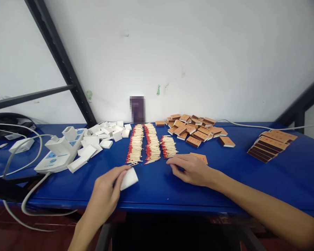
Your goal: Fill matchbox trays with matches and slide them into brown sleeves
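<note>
Left hand pose: the left hand reaches in from the lower edge, forearm angled up and right, wrist just over the near rim of the tabletop.
Left grip: thumb and fingers are pinched on one end of a white tray, which sticks out to the right of the grip, tilted.
Right hand pose: the right hand lies low, palm down, forearm running off to the lower right, fingers pointing left.
Right grip: the fingers are drawn close together with the thumb tucked under; I cannot tell whether they pinch anything.
Matches: three rows of red-tipped matches lie just beyond both grips; the shortest row's near end is just beside the right fingertips.
Orange sleeve: a single orange sleeve lies flat just behind the right grip, partly hidden by the hand.
White trays: a loose pile of trays sits beyond and left of the left grip.
Brown sleeves: a heap of sleeves lies well beyond the right grip.
</note>
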`<move>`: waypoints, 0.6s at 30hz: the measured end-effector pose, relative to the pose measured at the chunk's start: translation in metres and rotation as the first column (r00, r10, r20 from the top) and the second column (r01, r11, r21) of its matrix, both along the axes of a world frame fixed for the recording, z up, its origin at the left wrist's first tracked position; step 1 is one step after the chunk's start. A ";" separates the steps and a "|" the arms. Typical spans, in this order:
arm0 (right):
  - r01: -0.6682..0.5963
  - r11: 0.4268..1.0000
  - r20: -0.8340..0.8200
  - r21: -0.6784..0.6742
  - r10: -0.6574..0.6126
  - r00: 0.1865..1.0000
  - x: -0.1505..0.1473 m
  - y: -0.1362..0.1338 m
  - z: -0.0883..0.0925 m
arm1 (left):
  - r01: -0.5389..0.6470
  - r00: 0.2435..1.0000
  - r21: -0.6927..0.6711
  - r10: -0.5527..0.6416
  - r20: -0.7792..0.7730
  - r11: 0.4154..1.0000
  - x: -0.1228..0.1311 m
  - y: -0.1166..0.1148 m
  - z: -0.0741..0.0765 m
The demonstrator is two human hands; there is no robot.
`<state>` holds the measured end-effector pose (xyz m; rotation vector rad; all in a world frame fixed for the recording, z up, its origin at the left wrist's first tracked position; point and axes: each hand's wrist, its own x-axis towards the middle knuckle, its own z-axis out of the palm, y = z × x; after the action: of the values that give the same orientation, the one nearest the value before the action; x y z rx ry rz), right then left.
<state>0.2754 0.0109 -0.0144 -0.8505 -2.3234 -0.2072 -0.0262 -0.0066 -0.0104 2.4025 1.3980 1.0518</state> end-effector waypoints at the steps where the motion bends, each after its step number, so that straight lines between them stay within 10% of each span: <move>1: 0.000 1.000 0.014 -0.021 0.001 1.000 -0.001 -0.001 0.000 | 0.053 0.998 -0.022 -0.054 -0.023 0.998 0.009 -0.002 -0.001; 7: 0.108 0.976 0.105 -0.191 -0.089 0.990 -0.013 0.003 -0.004 | 0.256 0.943 -0.035 -0.258 -0.210 0.966 0.055 -0.005 -0.002; 13: 0.152 0.930 0.173 -0.335 -0.097 0.980 -0.028 0.018 -0.002 | -0.154 0.968 0.128 0.175 -0.178 0.980 0.028 0.009 0.002; 18: 0.175 0.918 0.232 -0.356 -0.094 0.968 -0.036 0.022 0.000 | -0.153 0.960 -0.067 0.132 -0.248 0.986 0.002 0.018 0.004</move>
<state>0.2394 0.0332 -0.0145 -1.2326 -2.5473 0.1011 -0.0246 0.0113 -0.0062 2.4649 1.6811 0.7252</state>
